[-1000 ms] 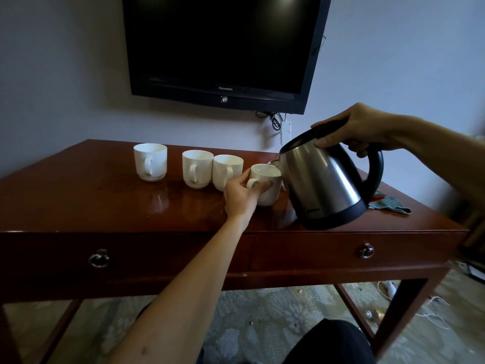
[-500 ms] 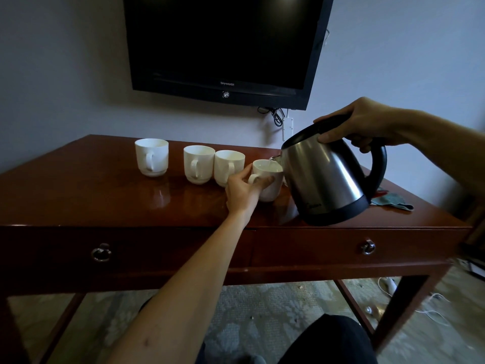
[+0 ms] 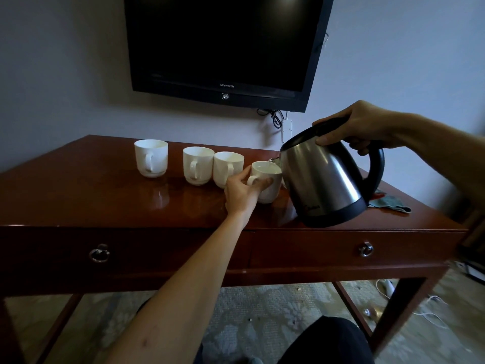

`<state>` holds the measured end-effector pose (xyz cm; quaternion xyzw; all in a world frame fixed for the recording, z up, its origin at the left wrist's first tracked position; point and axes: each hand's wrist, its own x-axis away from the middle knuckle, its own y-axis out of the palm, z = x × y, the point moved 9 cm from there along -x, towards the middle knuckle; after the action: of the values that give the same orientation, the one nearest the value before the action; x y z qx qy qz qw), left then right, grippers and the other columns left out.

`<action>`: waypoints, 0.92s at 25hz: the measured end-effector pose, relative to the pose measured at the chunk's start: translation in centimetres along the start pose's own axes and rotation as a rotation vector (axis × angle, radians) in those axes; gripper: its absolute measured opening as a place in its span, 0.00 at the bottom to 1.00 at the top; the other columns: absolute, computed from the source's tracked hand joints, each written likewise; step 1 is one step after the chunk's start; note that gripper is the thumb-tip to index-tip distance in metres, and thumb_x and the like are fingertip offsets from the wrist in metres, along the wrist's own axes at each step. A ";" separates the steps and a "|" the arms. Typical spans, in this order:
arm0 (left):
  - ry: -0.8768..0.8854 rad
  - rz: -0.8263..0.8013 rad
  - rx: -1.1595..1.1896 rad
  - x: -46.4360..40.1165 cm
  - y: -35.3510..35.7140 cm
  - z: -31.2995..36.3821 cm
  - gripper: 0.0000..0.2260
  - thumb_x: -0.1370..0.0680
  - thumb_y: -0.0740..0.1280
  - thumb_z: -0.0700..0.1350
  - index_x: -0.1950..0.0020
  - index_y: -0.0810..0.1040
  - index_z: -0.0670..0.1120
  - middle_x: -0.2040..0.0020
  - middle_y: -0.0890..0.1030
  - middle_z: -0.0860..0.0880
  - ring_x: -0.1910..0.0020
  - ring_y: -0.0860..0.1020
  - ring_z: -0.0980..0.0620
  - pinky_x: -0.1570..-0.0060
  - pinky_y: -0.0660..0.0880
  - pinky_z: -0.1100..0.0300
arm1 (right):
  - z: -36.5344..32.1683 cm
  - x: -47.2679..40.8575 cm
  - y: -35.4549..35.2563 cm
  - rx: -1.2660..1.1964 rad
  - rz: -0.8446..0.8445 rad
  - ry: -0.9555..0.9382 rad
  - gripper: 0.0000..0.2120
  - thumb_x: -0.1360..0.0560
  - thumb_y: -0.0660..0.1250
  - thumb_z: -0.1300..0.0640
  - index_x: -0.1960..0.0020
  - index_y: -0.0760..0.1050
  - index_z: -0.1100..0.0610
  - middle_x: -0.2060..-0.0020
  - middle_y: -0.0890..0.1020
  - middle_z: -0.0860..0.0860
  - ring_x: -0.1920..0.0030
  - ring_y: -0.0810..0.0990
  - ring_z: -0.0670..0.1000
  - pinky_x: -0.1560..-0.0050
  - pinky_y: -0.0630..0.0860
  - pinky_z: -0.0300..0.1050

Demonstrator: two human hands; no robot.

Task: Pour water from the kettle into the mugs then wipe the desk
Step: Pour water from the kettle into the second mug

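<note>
Left hand curls round the nearest mug on the desk, steadying it. Right hand grips the tilted kettle by its black handle, spout over that mug's rim. Three more mugs line up leftward. Crumpled cloth lies behind the kettle.

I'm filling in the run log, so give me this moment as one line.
step: pouring | right hand: grips kettle, tilted | left hand: holds rightmost mug | other mugs: three, untouched | cloth: on desk
</note>
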<state>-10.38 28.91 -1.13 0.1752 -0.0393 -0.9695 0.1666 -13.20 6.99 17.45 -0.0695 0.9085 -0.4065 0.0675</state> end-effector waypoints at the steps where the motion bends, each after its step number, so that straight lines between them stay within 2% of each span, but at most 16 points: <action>1: 0.001 -0.003 0.002 -0.1 0.0 -0.1 0.32 0.33 0.81 0.50 0.31 0.78 0.46 0.36 0.82 0.50 0.40 0.75 0.57 0.41 0.75 0.57 | 0.0 0.0 0.0 -0.001 0.000 0.000 0.20 0.32 0.80 0.56 0.41 0.85 0.52 0.73 0.64 0.52 0.77 0.62 0.48 0.76 0.66 0.41; 4: 0.006 -0.008 0.002 0.0 0.1 0.0 0.32 0.32 0.81 0.50 0.30 0.78 0.46 0.36 0.81 0.50 0.40 0.73 0.59 0.43 0.73 0.59 | 0.1 -0.1 0.0 0.002 -0.004 0.002 0.20 0.32 0.80 0.56 0.40 0.85 0.51 0.72 0.65 0.52 0.77 0.63 0.48 0.77 0.66 0.41; 8: -0.001 -0.002 -0.004 0.0 0.0 -0.2 0.33 0.33 0.81 0.52 0.30 0.78 0.46 0.35 0.81 0.50 0.38 0.74 0.56 0.36 0.75 0.52 | 0.2 -0.2 -0.1 0.012 -0.009 0.006 0.21 0.32 0.80 0.56 0.40 0.84 0.51 0.73 0.66 0.52 0.77 0.63 0.47 0.77 0.67 0.41; 11: 0.007 -0.008 -0.007 -0.1 0.0 -0.5 0.33 0.34 0.81 0.53 0.31 0.78 0.47 0.35 0.81 0.50 0.35 0.76 0.52 0.35 0.75 0.46 | 0.2 -0.2 -0.1 0.007 -0.007 0.009 0.20 0.31 0.79 0.56 0.39 0.84 0.52 0.74 0.66 0.51 0.77 0.63 0.48 0.76 0.67 0.41; 18: 0.025 -0.015 0.004 -0.2 0.1 -0.3 0.31 0.32 0.81 0.50 0.31 0.79 0.46 0.38 0.82 0.53 0.41 0.75 0.58 0.37 0.75 0.53 | 0.0 0.0 0.0 0.013 -0.007 0.002 0.21 0.32 0.80 0.55 0.40 0.84 0.50 0.73 0.65 0.52 0.75 0.63 0.48 0.76 0.67 0.42; 23: 0.018 -0.011 0.003 -0.4 0.2 -0.5 0.32 0.33 0.81 0.52 0.31 0.78 0.47 0.36 0.82 0.50 0.39 0.75 0.56 0.35 0.75 0.48 | 0.0 -0.2 0.0 0.008 -0.005 0.000 0.21 0.33 0.80 0.55 0.40 0.84 0.51 0.74 0.65 0.51 0.75 0.62 0.49 0.75 0.67 0.42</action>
<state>-9.83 28.87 -1.50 0.1845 -0.0384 -0.9687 0.1615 -13.00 7.02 17.49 -0.0714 0.9066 -0.4104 0.0668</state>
